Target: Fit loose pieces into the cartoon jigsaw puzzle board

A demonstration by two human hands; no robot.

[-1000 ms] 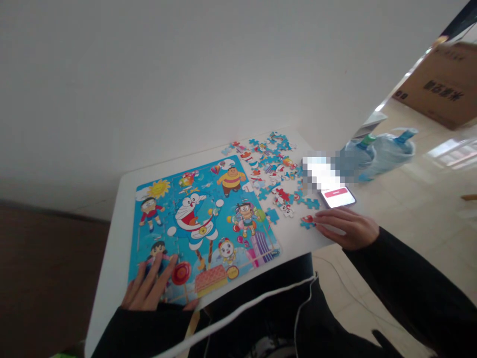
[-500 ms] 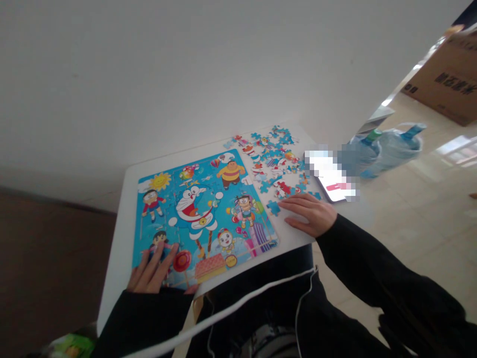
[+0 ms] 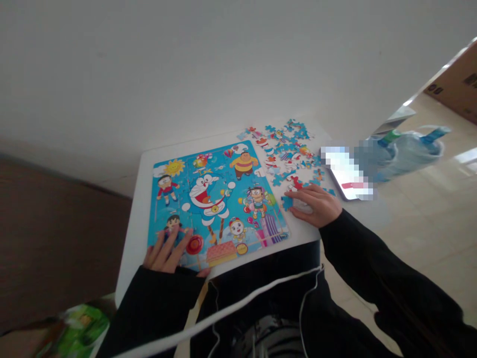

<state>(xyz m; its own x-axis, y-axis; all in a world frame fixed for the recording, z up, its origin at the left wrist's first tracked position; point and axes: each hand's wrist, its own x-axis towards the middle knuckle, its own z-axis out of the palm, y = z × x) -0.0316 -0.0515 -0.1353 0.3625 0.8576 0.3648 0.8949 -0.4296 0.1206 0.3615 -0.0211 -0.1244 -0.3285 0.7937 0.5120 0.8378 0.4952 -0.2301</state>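
As the left hand point(image 3: 164, 252) lies open on the puzzle point(image 3: 231, 209), the right hand point(image 3: 317, 205) touches a blue piece point(image 3: 286, 202) (whether gripped, one cannot tell), loose pieces point(image 3: 303, 149) beyond it.

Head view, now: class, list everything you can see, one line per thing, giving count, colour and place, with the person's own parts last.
Puzzle board: one, mostly blue, on the table
Loose puzzle pieces: many, mixed colours, right of the board
Blue piece: one, at the right fingertips
Table: one, white, against the wall
Phone: one, bright screen, right of the pieces
Bottles: two, clear bluish, floor at right
Cardboard box: one, brown, right edge
Green package: one, bottom left
Wall: pale grey, behind
Floor: beige tiles, right
White strip: one, across the lap
Sleeves: two, black
Left hand: one, on the board
Right hand: one, by the pieces
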